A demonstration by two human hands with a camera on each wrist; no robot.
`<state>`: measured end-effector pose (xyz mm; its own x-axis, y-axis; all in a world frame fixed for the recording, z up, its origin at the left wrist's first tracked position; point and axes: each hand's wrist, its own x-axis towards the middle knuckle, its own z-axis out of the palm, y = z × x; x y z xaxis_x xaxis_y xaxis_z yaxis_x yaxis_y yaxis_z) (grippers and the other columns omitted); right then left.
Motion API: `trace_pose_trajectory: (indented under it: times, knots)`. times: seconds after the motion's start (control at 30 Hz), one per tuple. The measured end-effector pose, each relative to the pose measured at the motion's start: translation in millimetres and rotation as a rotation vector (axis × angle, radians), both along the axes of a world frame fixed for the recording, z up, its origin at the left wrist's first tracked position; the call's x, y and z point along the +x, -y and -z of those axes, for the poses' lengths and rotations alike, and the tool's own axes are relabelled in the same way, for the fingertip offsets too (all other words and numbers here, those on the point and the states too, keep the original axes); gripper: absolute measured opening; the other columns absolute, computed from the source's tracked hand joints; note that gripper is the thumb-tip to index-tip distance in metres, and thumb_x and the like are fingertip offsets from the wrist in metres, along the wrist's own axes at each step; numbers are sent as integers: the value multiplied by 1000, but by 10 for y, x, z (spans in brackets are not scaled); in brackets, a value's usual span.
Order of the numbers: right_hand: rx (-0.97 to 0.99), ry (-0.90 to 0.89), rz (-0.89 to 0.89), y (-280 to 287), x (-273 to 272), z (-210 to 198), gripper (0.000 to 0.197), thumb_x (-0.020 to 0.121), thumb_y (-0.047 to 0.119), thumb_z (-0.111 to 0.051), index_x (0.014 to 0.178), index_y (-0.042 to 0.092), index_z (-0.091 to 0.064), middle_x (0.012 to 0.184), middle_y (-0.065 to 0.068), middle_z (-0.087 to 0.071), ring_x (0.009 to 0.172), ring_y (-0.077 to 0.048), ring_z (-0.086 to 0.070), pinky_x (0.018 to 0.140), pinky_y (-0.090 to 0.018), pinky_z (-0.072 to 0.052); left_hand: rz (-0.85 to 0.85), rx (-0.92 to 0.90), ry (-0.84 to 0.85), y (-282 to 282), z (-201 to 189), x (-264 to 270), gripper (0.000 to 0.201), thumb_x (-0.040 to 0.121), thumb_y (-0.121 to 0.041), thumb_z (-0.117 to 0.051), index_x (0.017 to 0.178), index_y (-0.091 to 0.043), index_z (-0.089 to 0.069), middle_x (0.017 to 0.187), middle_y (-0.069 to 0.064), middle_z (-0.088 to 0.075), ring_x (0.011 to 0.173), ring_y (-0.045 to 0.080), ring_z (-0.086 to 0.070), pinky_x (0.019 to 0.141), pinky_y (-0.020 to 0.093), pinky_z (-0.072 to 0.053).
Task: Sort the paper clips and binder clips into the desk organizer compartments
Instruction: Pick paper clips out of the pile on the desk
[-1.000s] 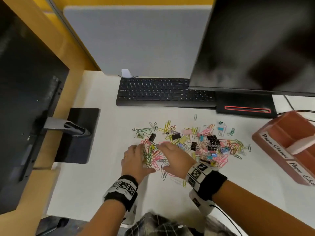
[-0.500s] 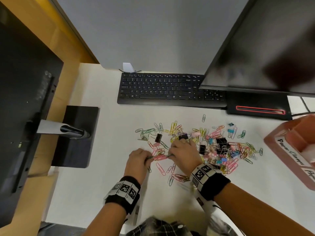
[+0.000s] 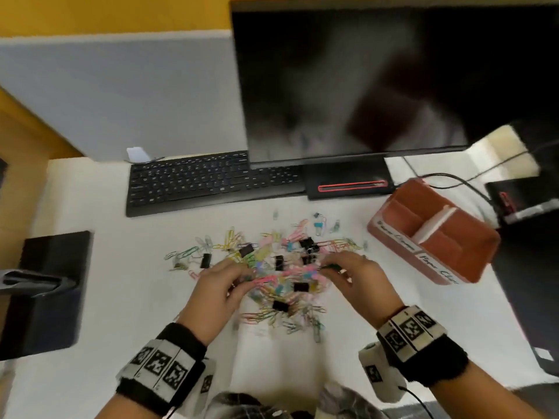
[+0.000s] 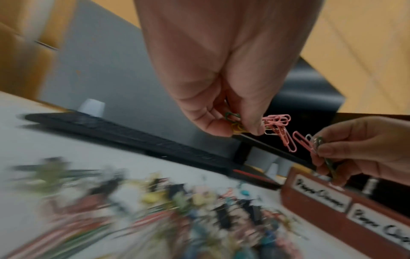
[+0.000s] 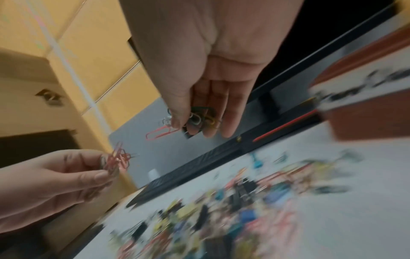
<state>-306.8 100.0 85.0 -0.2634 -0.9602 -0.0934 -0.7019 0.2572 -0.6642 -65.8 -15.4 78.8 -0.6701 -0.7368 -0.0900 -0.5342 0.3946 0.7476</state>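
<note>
White surface [image 3: 106, 297], keyboard [image 3: 193, 182] and dark monitor [image 3: 378, 77] behind. Clip pile [image 3: 272, 267] mid-surface, motion-blurred in both wrist views. Left hand [image 3: 214, 288] pinches a bunch of pink clips [image 4: 277, 126]; right hand [image 3: 360, 282] pinches green and pink ones [image 5: 199, 117]. Both above the pile. Organizer [image 3: 435, 234] at right; contents not visible, labels barely legible.
</note>
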Motion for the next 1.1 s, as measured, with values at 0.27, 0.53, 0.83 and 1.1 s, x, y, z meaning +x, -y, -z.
trace_pose_trajectory:
  times: [0.27, 0.53, 0.83, 1.1]
  knots:
    - [46, -131, 468, -958, -1496, -281, 13, 81, 16, -69, 94, 16, -70, 93, -2, -71, 83, -17, -64, 80, -27, -50, 268, -25, -147, -499, -291, -2381, 6, 80, -17, -67, 85, -15, -67, 80, -6, -51, 70, 7, -46, 66, 5, -31]
    - [135, -32, 510, -985, -2225, -12, 30, 87, 19, -61, 117, 20, -57, 107, -4, -69, 97, -19, -65, 89, -38, -54, 288, 74, 55, -822, -99, -3621, 39, 79, -27, -69, 114, -11, -63, 112, 7, -66, 101, 18, -59, 87, 20, -39]
    - [-75, -30, 135, -742, -1654, -3, 21, 86, 16, -60, 105, 24, -60, 91, 11, -58, 78, -5, -58, 70, -20, -51, 97, 80, -62, -367, -91, -2432, 23, 82, -28, -66, 104, -24, -65, 103, -9, -62, 94, 4, -58, 86, 23, -48]
    - [85, 55, -242, -60, -669, 331, 28, 88, 36, -51, 114, 30, -57, 108, 10, -60, 94, -6, -57, 84, -21, -47, -349, -125, 127, 257, 202, -567, 11, 81, -18, -68, 91, -19, -66, 92, -1, -62, 83, 13, -57, 79, 34, -49]
